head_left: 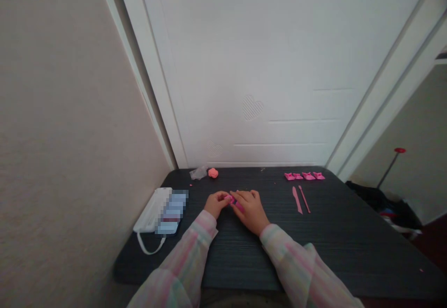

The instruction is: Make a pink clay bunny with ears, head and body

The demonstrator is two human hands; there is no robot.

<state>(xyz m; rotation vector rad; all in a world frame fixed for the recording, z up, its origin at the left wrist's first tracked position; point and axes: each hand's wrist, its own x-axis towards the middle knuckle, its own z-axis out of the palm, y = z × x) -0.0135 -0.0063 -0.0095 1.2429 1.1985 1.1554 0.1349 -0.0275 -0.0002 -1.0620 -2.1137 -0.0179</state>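
Pink modelling clay (239,206) lies between my hands over the middle of the dark table, partly covered by fingers. My left hand (214,204) pinches its left end with thumb and fingertips. From the other side, my right hand (252,211) is bent over the clay, fingers close together and thumb against it. Off to the right lie a pink plastic clay knife (297,200) and a thin pink stick tool (305,199). Behind them several small pink folded clay pieces (303,176) stand in a row.
An orange-pink clay lump (213,173) sits beside a crumpled clear plastic wrapper (199,173) at the back of the table (240,261). At left are a white power bank (153,210), a phone (172,212) and a white cable (148,252). A white panel (251,66) rises behind.
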